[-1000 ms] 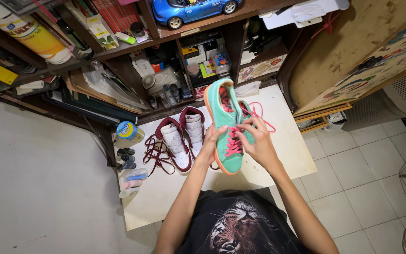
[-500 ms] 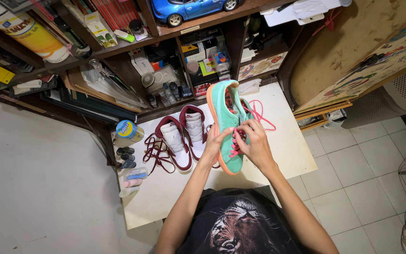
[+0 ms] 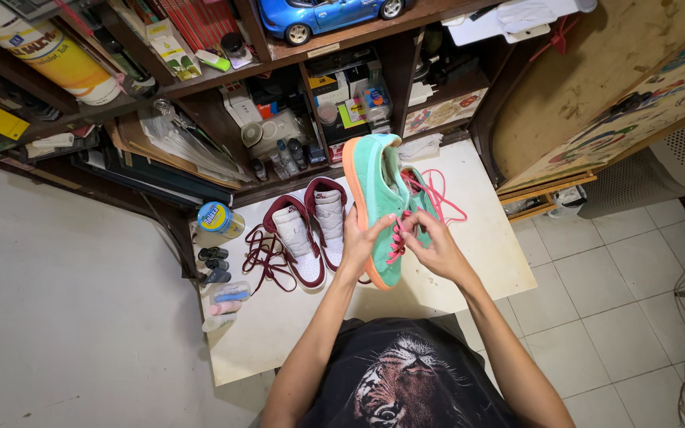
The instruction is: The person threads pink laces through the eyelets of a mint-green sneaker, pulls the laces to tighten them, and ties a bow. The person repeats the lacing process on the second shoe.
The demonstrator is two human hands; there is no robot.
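- A teal sneaker (image 3: 376, 198) with an orange sole edge is held above the white table (image 3: 485, 246), at the centre of the frame.
- Its long axis is seen to run from the toe, toward the upper centre of the frame near the shelves, down to the heel, toward the lower centre near the person's chest; the shoe is tilted onto its side, with the sole edge turned to the frame's left.
- A pink lace (image 3: 438, 198) is threaded through the shoe; loose loops are seen spilling out to the right of it, over the table.
- The left hand (image 3: 356, 242) is placed at the sole side, low on the shoe; its fingers are wrapped around the heel part, the thumb lying across the upper.
- The right hand (image 3: 436, 246) is placed on the lace side, just right of the shoe; the thumb and forefinger are drawn together, pinching the pink lace near the lower eyelets, the other fingers loosely curled.
- The lace is thus found directly at the right fingertips, that hand being the nearer one to it; the left hand is engaged with the shoe body only.
- A pair of maroon and white high-top shoes (image 3: 311, 234) is noted on the table left of centre, with maroon laces (image 3: 262, 257) lying loose beside it.
- A round tin (image 3: 217, 219) and small bottles (image 3: 220, 273) are noted at the table's left edge; cluttered shelves (image 3: 200, 119) fill the upper frame.
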